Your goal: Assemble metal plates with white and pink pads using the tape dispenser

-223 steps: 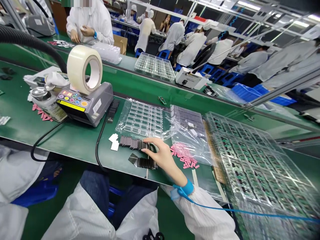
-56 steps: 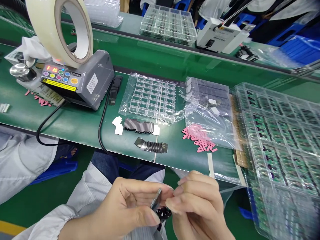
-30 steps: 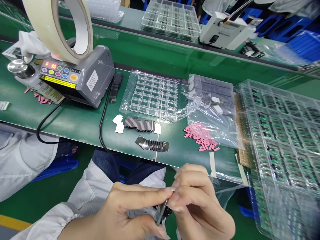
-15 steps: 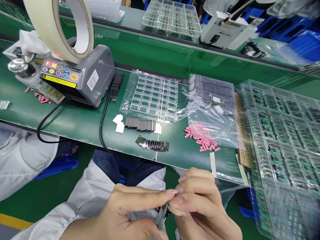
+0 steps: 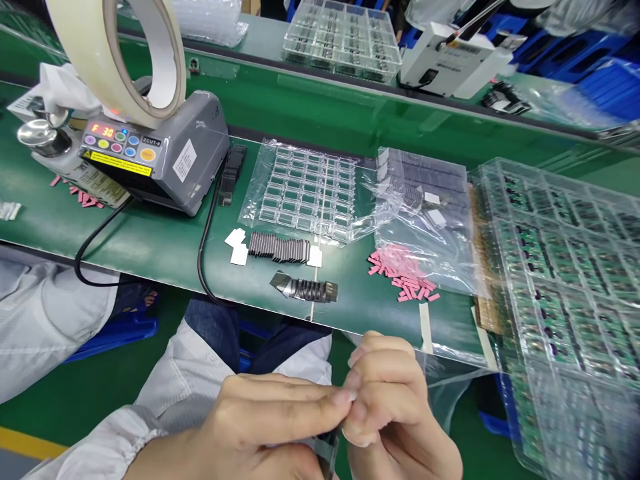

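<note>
Since half a second ago your fingertips close tighter and hide most of the thin dark piece [image 5: 329,445]. Your left hand [image 5: 260,430] and right hand [image 5: 400,413] meet, both pinching it low over your lap [image 5: 210,373], just short of the table [image 5: 165,250] edge ahead. A slip here likely drops it under the table, and too hard a pinch may bend it.

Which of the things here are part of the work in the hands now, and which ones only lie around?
In hand:
left hand and right hand, both pinching a small dark flat piece
rows of similar dark pieces, nearest on the table

Lying about:
tape dispenser
pink strips
bagged clear tray
circuit board trays
</note>
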Motion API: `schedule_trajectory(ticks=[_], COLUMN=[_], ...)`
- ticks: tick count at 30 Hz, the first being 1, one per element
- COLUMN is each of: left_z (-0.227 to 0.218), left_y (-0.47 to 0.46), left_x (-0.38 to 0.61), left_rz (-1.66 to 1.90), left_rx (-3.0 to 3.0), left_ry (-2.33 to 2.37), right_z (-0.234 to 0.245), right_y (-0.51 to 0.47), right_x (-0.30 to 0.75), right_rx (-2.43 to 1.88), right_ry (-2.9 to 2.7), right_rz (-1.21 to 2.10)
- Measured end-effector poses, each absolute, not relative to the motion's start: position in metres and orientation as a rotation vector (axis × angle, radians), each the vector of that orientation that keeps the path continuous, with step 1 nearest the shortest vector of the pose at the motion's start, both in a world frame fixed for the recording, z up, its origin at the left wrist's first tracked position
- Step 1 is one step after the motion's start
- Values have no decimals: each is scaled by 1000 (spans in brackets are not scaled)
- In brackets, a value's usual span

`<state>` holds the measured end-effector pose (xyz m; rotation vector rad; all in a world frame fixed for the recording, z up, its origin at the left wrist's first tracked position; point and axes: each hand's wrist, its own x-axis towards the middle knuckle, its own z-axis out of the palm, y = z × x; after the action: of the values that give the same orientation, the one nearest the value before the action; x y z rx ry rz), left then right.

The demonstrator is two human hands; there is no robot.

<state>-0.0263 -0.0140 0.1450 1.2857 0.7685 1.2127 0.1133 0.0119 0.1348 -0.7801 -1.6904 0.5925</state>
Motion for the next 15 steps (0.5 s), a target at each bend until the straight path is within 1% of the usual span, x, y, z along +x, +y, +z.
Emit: schedule_trajectory(ticks=[6, 15], left_z=[137, 139], left_y=[-20, -15], left_x=[-19, -20], left_rz=[1263, 1246], left_rx=[955, 1005], left_ry=[733, 740], right_z=[126, 122], right_y=[8, 9], right_x=[113, 117], right_rx=[-765, -753], right_ry=[-1670, -1633], right_rz=[532, 568])
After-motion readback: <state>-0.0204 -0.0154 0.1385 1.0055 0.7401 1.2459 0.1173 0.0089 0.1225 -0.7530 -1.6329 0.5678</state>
